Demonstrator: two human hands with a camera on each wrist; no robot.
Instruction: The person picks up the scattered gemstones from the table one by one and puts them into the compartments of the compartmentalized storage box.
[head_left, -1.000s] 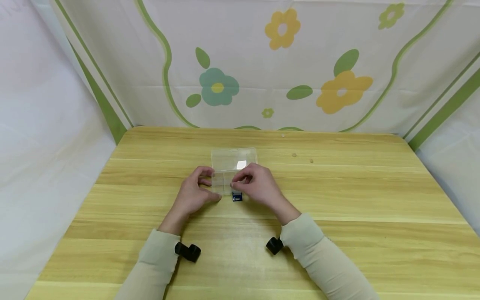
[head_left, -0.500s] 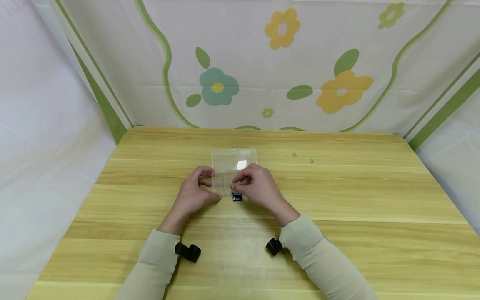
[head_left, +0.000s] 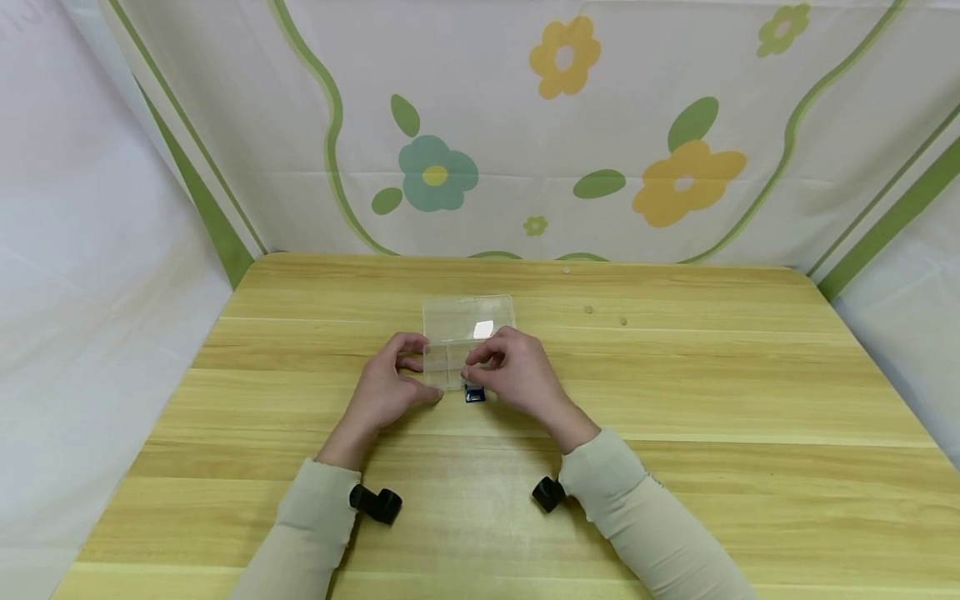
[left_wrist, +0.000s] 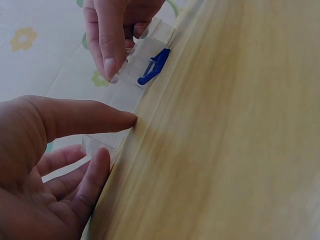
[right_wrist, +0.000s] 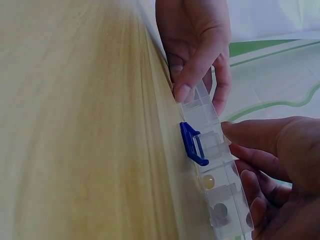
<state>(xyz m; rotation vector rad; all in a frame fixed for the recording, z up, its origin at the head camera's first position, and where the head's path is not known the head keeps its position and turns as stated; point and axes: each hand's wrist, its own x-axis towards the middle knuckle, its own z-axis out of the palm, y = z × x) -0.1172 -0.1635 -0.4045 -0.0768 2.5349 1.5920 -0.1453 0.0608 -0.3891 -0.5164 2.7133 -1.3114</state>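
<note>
A clear plastic compartment box stands on the table, its clear lid thrown back at the far side. My left hand holds the box's left end, thumb at the front edge and fingers at the side. Over the right-hand compartments, my right hand pinches with thumb and fingertips. A small pale piece seems to show at those fingertips, mostly hidden. From the box's front edge hangs a blue latch. In the right wrist view a yellowish round bead and a grey round piece show in the compartments.
Several small round pieces lie on the wooden table beyond the box, among them one pale bead and another bead. A flower-printed white cloth hangs behind the table.
My right hand has shifted very slightly over the compartments. The left hand, the box and its lid have stayed in place.
</note>
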